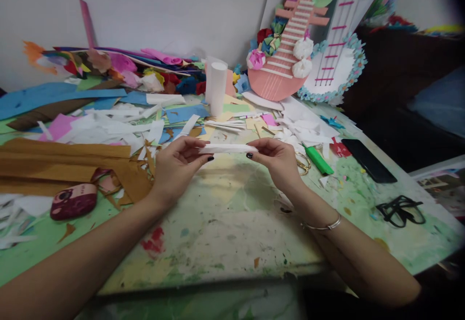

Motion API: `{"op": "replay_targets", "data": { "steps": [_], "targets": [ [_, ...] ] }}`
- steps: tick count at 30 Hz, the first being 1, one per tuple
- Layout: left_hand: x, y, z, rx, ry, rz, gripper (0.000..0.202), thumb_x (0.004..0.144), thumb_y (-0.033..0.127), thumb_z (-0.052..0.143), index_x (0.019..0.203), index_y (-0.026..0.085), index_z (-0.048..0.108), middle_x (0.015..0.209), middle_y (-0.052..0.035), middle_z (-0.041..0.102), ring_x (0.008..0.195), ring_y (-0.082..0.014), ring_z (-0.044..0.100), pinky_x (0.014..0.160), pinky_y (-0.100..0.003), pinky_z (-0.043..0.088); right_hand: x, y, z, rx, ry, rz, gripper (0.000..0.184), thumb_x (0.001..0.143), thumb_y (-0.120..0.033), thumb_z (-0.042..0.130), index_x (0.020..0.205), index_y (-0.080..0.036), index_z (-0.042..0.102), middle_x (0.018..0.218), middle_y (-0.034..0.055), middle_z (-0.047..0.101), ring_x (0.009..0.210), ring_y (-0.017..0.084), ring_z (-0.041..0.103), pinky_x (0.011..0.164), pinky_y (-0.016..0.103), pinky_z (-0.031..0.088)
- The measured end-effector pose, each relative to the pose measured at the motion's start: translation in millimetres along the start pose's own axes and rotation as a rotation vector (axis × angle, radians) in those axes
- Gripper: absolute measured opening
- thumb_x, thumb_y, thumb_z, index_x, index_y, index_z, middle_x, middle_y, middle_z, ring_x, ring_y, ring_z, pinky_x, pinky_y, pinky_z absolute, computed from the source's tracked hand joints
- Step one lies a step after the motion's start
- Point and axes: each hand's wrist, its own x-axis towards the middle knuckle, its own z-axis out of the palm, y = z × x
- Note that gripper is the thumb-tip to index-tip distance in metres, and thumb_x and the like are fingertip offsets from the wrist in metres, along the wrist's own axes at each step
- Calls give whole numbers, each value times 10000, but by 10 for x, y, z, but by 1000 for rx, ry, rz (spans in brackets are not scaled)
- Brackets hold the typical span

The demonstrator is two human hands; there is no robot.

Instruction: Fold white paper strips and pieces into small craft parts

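Observation:
A narrow white paper strip (228,149) is stretched level above the paint-stained table. My left hand (178,165) pinches its left end between thumb and fingers. At the other end, my right hand (278,160) pinches it the same way. Behind the strip lie several thin white paper sticks (227,125). Gold-handled scissors (303,163) rest just right of my right hand, partly hidden by it, with a green roll (318,160) beside them. Brown crepe paper (72,158) spreads left of my left hand.
A white paper roll (218,87) stands upright at the back. Paper-decorated instrument models (276,75) lean against the wall. On the right are a black phone (368,160) and black glasses (401,211). A dark red case (73,201) sits at left, near white paper scraps (109,129).

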Motion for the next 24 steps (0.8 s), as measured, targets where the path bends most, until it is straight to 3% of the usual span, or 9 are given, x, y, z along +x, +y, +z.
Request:
{"op": "replay_targets", "data": {
  "steps": [5, 12, 18, 24],
  "targets": [
    [-4, 24, -7, 60, -6, -6, 219, 655, 290, 795, 772, 164, 658, 946, -54, 735, 916, -187, 695, 902, -343, 583, -6, -11, -4, -23, 0, -12, 220, 623, -243, 815, 822, -198, 731, 791, 7, 715, 707, 124, 638, 728, 317, 558],
    [14, 34, -17, 41, -18, -90, 230, 668, 280, 816, 843, 163, 724, 966, -59, 750, 865, -177, 706, 868, -317, 592, -15, -39, 4, -18, -27, -39, 182, 631, -248, 810, 774, -205, 706, 810, 6, 709, 737, 131, 643, 735, 320, 558],
    [43, 6, -17, 6, -45, -72, 183, 643, 237, 821, 785, 176, 724, 961, -63, 753, 947, -187, 698, 937, -346, 562, -23, -46, 20, -3, -65, -52, 145, 637, -221, 796, 741, -198, 697, 851, 17, 704, 771, 131, 640, 745, 310, 548],
    [39, 12, -19, 7, -63, -78, 168, 632, 250, 823, 747, 188, 718, 921, -53, 748, 911, -183, 692, 912, -344, 566, -24, -44, 22, -28, -80, -52, 159, 641, -227, 792, 773, -203, 707, 850, 18, 707, 777, 140, 637, 750, 321, 543]
  ]
}}
